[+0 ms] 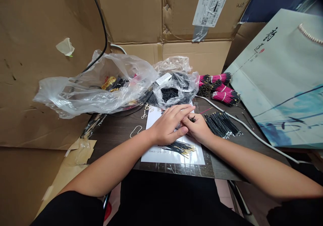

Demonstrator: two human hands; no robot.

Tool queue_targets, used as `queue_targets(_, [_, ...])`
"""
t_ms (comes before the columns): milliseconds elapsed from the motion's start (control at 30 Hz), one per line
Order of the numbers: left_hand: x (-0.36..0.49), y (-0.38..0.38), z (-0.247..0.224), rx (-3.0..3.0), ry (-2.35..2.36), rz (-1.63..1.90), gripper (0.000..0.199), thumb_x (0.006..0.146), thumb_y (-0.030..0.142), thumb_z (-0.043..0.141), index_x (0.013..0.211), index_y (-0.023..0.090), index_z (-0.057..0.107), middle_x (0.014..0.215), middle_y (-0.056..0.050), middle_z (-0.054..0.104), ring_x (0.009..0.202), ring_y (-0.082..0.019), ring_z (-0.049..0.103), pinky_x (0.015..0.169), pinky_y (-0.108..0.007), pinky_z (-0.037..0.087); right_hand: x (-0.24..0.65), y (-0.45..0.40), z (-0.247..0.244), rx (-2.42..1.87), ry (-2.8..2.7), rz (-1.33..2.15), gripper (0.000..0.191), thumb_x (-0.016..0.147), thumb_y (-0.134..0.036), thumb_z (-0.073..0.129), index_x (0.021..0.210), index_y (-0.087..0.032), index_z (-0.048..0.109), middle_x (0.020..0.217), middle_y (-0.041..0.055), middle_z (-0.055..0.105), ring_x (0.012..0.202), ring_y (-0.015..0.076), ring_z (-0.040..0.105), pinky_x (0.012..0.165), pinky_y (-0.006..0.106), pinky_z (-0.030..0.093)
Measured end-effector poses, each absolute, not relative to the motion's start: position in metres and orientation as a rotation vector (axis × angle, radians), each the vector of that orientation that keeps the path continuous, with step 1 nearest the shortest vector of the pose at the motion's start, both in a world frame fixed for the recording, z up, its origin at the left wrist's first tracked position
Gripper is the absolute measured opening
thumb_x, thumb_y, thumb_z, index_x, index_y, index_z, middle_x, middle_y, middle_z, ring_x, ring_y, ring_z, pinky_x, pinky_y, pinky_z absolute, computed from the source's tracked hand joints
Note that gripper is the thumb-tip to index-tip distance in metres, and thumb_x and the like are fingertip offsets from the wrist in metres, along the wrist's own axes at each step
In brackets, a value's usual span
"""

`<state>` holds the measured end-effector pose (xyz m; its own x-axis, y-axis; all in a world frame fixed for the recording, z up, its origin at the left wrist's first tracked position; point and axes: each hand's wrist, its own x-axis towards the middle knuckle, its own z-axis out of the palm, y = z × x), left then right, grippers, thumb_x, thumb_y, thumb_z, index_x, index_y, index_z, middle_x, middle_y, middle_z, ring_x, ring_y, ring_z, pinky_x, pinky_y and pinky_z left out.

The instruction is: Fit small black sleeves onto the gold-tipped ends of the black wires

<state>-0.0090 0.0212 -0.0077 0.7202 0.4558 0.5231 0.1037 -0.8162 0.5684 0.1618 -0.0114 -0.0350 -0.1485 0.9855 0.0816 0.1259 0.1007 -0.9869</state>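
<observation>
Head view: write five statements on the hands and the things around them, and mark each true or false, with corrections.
1. The right hand holds a bunch of dark wires. True.
2. The left hand rests on the shopping bag. False: its fingers reach over the right hand.
3. Pink-and-black bundles lie to the right of the clear plastic bags. True.
4. The sheet of paper hangs on the wall. False: it lies on the table.
5. A printed label is stuck to the cardboard. True.
</observation>
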Motion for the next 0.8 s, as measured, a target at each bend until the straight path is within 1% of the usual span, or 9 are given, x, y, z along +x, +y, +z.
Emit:
queue_targets(267, [-0.010,0.022,-0.009,2.479,0.395,0.921,0.056,0.094,0.056,0.028,0.138,0.028,0.046,0.144,-0.011,0.041,0.130,-0.030,0.039,0.107,-0.049,0.029,0.160,-0.011,-0.032,-1.209,-1.547,1.077,0.035,0.087,-0.039,0.057,0.061,-0.015,0.055,0.056,-0.0014,0.056,0.054,0.0087,0.049,0.055,0.023,0.042])
queue_targets(367, [-0.010,0.021,-0.009,2.463,0.358,0.905,0.056,0.094,0.057,0.028,0.137,0.027,0.047,0.143,-0.012,0.043,0.129,-0.029,0.040,0.106,-0.050,0.030,0.159,-0.012,-0.033,-1.206,-1.617,1.030,0.041,0.091,-0.043,0.049,0.062,-0.015,0.055,0.056,-0.0008,0.055,0.051,0.0086,0.047,0.053,0.024,0.041])
queue_targets(467, [-0.010,0.020,-0.007,2.356,0.376,1.020,0.059,0.093,0.058,0.028,0.134,0.021,0.048,0.137,-0.015,0.046,0.124,-0.028,0.043,0.103,-0.048,0.034,0.160,-0.015,-0.029,-1.189,-1.694,0.905,0.050,0.095,-0.048,0.038,0.059,-0.016,0.052,0.054,0.0001,0.052,0.051,0.0094,0.046,0.054,0.026,0.039])
queue_targets(500, [-0.010,0.020,-0.007,2.290,0.445,1.092,0.056,0.093,0.057,0.030,0.128,0.019,0.051,0.129,-0.015,0.051,0.118,-0.027,0.048,0.098,-0.045,0.038,0.162,-0.017,-0.026,-1.176,-1.711,0.857,0.051,0.094,-0.051,0.038,0.060,-0.016,0.052,0.058,0.0014,0.054,0.056,0.0106,0.048,0.059,0.028,0.041])
queue_targets(567, [-0.010,0.021,-0.006,2.119,0.649,1.155,0.046,0.093,0.054,0.036,0.102,0.015,0.059,0.099,-0.011,0.060,0.093,-0.021,0.055,0.083,-0.037,0.045,0.166,-0.018,-0.019,-1.116,-1.778,0.665,0.053,0.092,-0.058,0.037,0.063,-0.017,0.054,0.074,0.0053,0.062,0.074,0.0146,0.053,0.076,0.034,0.043])
queue_targets(600, [-0.010,0.021,-0.006,2.020,0.727,1.096,0.044,0.094,0.053,0.036,0.087,0.016,0.058,0.081,-0.006,0.058,0.077,-0.017,0.054,0.073,-0.032,0.045,0.168,-0.019,-0.016,-1.062,-1.836,0.499,0.053,0.091,-0.060,0.036,0.065,-0.018,0.055,0.086,0.0067,0.065,0.084,0.0171,0.054,0.083,0.037,0.041])
queue_targets(667, [-0.010,0.022,-0.007,1.823,0.729,0.805,0.050,0.095,0.055,0.031,0.067,0.017,0.047,0.055,0.002,0.043,0.053,-0.010,0.044,0.055,-0.026,0.039,0.173,-0.018,-0.011,-0.897,-1.950,0.053,0.053,0.090,-0.063,0.035,0.069,-0.021,0.058,0.106,0.0058,0.065,0.099,0.0207,0.050,0.090,0.042,0.039])
queue_targets(733, [-0.009,0.022,-0.009,1.666,0.577,0.502,0.057,0.095,0.059,0.022,0.063,0.017,0.043,0.047,0.005,0.032,0.042,-0.008,0.035,0.044,-0.024,0.033,0.175,-0.017,-0.009,-0.693,-2.005,-0.340,0.047,0.087,-0.066,0.039,0.075,-0.027,0.062,0.116,0.0014,0.063,0.105,0.0218,0.048,0.092,0.044,0.040])
queue_targets(800, [-0.006,0.017,-0.012,1.703,0.487,0.459,0.059,0.096,0.059,0.018,0.067,0.016,0.047,0.049,0.003,0.038,0.039,-0.008,0.037,0.040,-0.025,0.032,0.175,-0.016,-0.008,-0.583,-2.097,-0.411,0.036,0.082,-0.067,0.048,0.082,-0.035,0.064,0.116,-0.0034,0.063,0.106,0.0212,0.049,0.098,0.045,0.038])
